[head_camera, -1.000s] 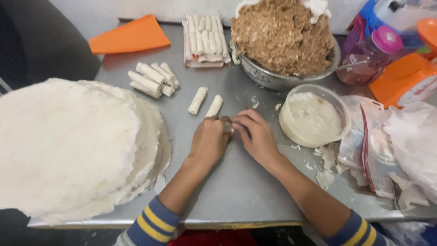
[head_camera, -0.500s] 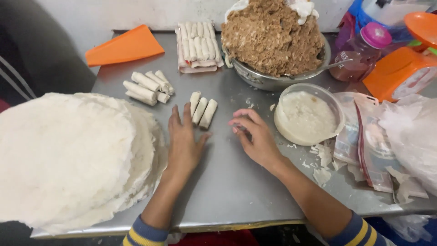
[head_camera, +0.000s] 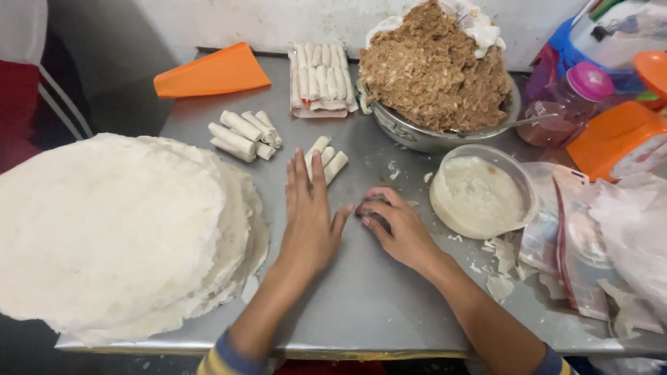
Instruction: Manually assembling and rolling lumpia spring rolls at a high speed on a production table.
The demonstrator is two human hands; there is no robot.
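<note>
Rolls (head_camera: 325,157) beyond flat, empty left hand (head_camera: 310,215), long axes up-left; right hand (head_camera: 396,226) curled, empty.

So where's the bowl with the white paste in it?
In the head view, the clear bowl of white paste sits on the metal table, right of the right hand and just in front of the big metal bowl of brown filling.
</note>
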